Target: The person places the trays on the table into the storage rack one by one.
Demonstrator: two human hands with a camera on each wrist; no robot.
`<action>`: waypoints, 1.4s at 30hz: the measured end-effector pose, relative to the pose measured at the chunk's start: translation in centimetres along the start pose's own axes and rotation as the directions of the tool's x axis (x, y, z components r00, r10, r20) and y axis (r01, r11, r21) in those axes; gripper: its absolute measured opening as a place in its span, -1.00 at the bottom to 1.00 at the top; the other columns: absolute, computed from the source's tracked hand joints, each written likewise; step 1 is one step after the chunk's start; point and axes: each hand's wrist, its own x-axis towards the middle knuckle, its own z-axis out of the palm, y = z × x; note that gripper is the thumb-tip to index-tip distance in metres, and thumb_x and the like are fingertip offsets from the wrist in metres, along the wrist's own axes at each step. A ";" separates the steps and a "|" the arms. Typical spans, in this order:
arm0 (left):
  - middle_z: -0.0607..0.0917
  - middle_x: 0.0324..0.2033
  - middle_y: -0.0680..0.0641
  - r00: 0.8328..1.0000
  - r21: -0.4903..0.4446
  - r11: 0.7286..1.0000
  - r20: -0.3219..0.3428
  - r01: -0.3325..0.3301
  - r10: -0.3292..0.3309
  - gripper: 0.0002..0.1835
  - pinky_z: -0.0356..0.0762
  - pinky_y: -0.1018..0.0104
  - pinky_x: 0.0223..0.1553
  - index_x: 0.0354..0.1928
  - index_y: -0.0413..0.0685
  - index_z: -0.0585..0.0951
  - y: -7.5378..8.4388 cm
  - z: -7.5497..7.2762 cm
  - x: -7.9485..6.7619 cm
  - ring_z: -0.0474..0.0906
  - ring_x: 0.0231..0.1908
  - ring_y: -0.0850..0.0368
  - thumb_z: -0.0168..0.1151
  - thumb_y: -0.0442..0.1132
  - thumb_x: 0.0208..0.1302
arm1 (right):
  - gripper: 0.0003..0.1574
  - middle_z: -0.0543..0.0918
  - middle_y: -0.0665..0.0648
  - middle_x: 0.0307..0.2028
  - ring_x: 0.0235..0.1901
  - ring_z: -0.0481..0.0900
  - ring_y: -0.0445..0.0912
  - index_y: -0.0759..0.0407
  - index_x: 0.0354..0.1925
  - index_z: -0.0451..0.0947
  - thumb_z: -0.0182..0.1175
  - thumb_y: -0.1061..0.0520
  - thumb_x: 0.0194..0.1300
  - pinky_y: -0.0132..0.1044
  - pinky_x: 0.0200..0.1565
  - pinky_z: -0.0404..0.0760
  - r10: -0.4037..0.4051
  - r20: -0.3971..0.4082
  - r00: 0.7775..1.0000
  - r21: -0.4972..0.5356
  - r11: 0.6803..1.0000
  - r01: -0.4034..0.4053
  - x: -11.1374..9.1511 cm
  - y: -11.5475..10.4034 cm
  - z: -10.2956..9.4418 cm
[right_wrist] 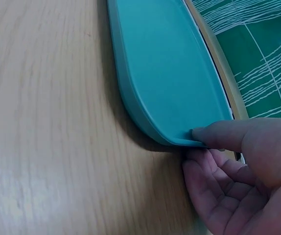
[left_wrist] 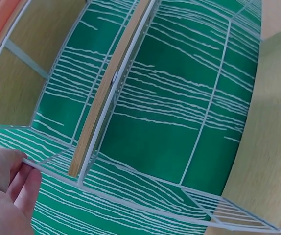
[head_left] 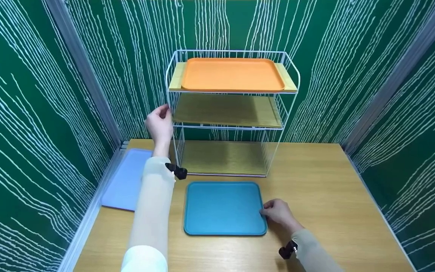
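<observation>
My left hand (head_left: 159, 122) grips the left front upright of a white wire shelf rack (head_left: 227, 128), just below its top tier; in the left wrist view the fingers (left_wrist: 25, 188) curl at the thin wire. With my right hand (head_left: 279, 213) I pinch the right edge of a teal tray (head_left: 223, 207) in front of the rack. The right wrist view has the thumb (right_wrist: 219, 134) over the tray's rim and the other fingers below it. On the rack's top board lies an orange tray (head_left: 232, 74).
A light blue tray (head_left: 123, 181) lies at the table's left side, partly hidden behind my left sleeve. The rack's middle board (head_left: 229, 109) and lower board (head_left: 225, 156) are wooden. Green walls with white wavy lines enclose the wooden table (head_left: 315, 177) at the back and sides.
</observation>
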 end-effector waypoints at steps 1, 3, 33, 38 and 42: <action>0.82 0.01 -0.12 1.000 0.003 1.000 0.002 0.000 0.000 -0.76 0.71 0.30 0.06 0.15 -0.14 0.77 0.1 0.0 0.0 0.74 -0.01 0.08 0.31 -0.29 0.55 | -0.74 0.71 0.15 -0.31 -0.34 0.66 -0.03 0.34 -0.18 0.70 0.53 0.24 0.21 -0.20 -0.28 0.70 -0.005 -0.001 1.000 0.001 1.000 0.005 0.0 0.0 -0.1; 0.82 0.01 -0.12 1.000 0.017 1.000 0.002 -0.007 0.007 -0.76 0.72 0.29 0.06 0.14 -0.15 0.77 0.1 0.0 0.0 0.75 -0.01 0.07 0.31 -0.28 0.56 | -0.74 0.72 0.16 -0.30 -0.32 0.66 -0.04 0.35 -0.16 0.71 0.51 0.24 0.21 -0.20 -0.26 0.70 -0.009 0.005 1.000 0.007 1.000 0.009 -0.1 0.0 -0.2; 0.83 -0.02 -0.14 1.000 0.048 0.999 0.019 -0.024 0.023 -0.80 0.74 0.32 0.01 0.07 -0.16 0.79 0.2 -0.4 0.2 0.78 -0.05 0.06 0.31 -0.30 0.55 | -0.29 0.75 0.22 -0.05 -0.12 0.73 -0.05 0.57 0.42 0.34 0.25 0.09 0.59 -0.19 -0.08 0.80 0.004 0.286 0.958 0.456 0.879 -0.140 -0.2 0.9 -1.4; 0.82 -0.01 -0.13 1.000 0.079 0.997 0.028 0.000 -0.002 -0.79 0.74 0.32 0.02 0.09 -0.14 0.78 0.3 -0.4 0.4 0.77 -0.03 0.06 0.30 -0.28 0.56 | -0.26 0.79 0.12 -0.16 -0.22 0.75 -0.13 0.63 0.44 0.28 0.20 0.09 0.62 -0.26 -0.17 0.80 -0.042 0.301 0.953 0.488 0.865 -0.116 -0.3 0.9 -1.8; 0.82 0.00 -0.12 0.999 0.063 0.998 0.033 0.006 -0.008 -0.79 0.74 0.32 0.02 0.10 -0.14 0.78 0.3 -0.4 0.3 0.77 -0.02 0.07 0.30 -0.28 0.56 | -0.20 0.77 0.12 -0.12 -0.18 0.73 -0.11 0.62 0.46 0.25 0.22 0.04 0.62 -0.24 -0.15 0.80 -0.012 0.269 0.963 0.478 0.870 -0.122 -0.7 0.9 -2.4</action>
